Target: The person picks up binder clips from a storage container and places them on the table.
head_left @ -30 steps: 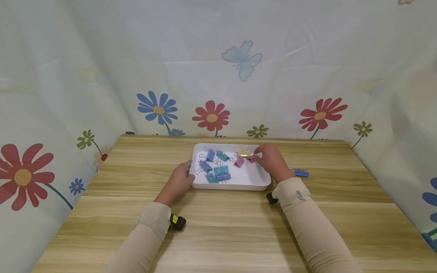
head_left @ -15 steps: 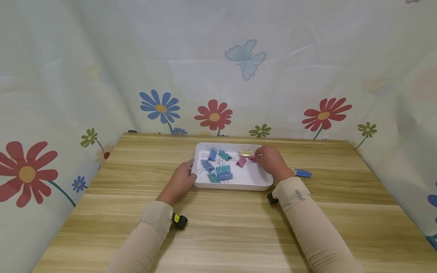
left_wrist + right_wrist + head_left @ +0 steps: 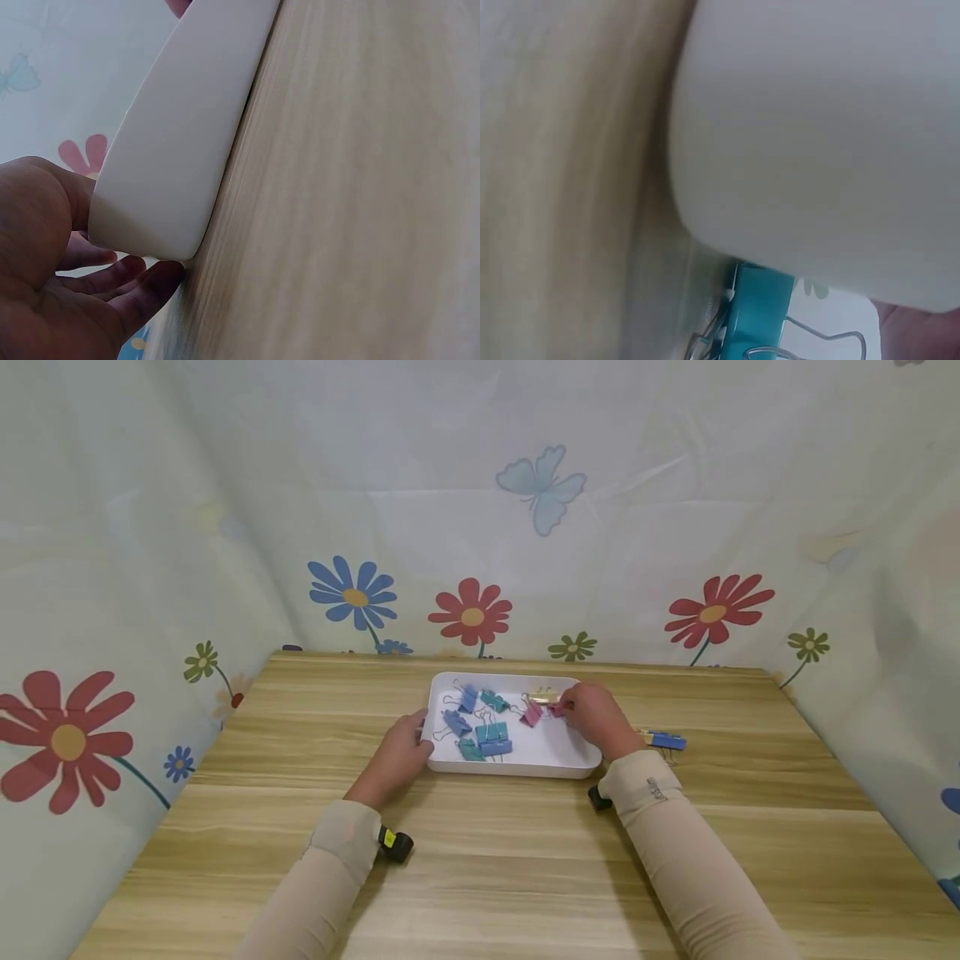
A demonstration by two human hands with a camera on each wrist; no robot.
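A white tray (image 3: pixel 543 752) holds several binder clips in blue, teal, pink and gold. My left hand (image 3: pixel 395 758) grips the tray's left end; in the left wrist view, its thumb lies at the rim and the other fingers curl round the outer corner. My right hand (image 3: pixel 597 718) reaches over the right end and pinches a pink binder clip (image 3: pixel 556 711), partly hidden by the fingers. Close by lie another pink binder clip (image 3: pixel 531 715) and a gold binder clip (image 3: pixel 543 698). The right wrist view mostly shows the tray's outer wall (image 3: pixel 817 150).
On the wooden table (image 3: pixel 495 860), right of the tray, lie a blue binder clip (image 3: pixel 667 741) and a yellowish one beside it. A teal binder clip (image 3: pixel 757 311) appears past the tray wall in the right wrist view. A flowered curtain (image 3: pixel 420 485) hangs behind the table.
My right fingers have shifted slightly at the pink clip, and a wire handle seen by them half a second ago is now covered. The left hand keeps its grip; the head view has shifted a little.
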